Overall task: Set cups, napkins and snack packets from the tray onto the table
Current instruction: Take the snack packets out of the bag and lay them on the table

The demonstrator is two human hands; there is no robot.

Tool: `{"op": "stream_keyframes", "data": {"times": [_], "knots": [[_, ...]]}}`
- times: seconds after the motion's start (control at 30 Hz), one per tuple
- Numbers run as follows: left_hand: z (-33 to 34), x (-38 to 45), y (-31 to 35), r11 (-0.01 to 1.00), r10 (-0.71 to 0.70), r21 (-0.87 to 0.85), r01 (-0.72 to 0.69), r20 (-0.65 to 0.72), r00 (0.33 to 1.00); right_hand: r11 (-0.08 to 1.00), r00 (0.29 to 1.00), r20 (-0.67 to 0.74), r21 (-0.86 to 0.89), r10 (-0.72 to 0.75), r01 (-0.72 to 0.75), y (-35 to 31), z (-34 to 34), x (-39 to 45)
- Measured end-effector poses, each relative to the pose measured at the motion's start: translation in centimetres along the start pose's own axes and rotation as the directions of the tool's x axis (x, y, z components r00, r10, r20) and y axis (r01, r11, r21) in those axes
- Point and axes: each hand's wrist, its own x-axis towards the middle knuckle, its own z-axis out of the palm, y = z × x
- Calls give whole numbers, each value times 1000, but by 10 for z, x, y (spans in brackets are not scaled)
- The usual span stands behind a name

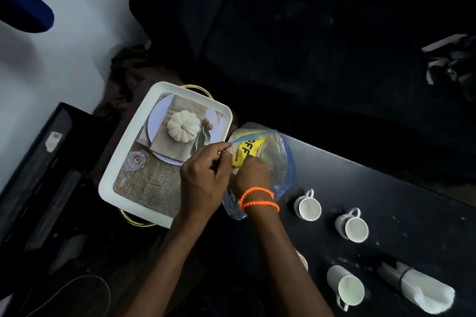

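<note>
A clear plastic bag (279, 159) with a blue rim lies at the table's left end, beside the white tray (121, 159). My left hand (203, 175) pinches the bag's blue edge. My right hand (251, 175), with orange bead bracelets on the wrist, reaches inside the bag and grips a yellow snack packet (248, 149). Three white cups (307, 206) (353, 226) (345, 287) stand on the dark table (386, 188). A rolled bundle of white napkins (425, 291) lies at the lower right.
The tray has gold handles and a printed pumpkin picture inside. A fourth cup (302, 260) peeks out beside my right forearm. A dark sofa (309, 46) fills the far side. A black unit (38, 175) and a cable sit at left.
</note>
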Motion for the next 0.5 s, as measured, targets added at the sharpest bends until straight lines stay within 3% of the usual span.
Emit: {"op": "stream_keyframes", "data": {"times": [0.13,0.33,0.43,0.5], "knots": [[0,-2,-2,999,-43,-9,43,10,999,986,999,3,-162,-41,41,6,12,12],[2,5,-12,974,-218,-80,212,-72,973,974,953,-199,-25,-227,227,-9,-57,-41],[-1,13,-17,953,-283,-135,272,-75,956,918,869,-397,133,-296,374,-4,-110,-86],[-4,18,-20,949,-293,-145,281,-69,954,894,777,-586,187,-231,407,13,-141,-96]]}}
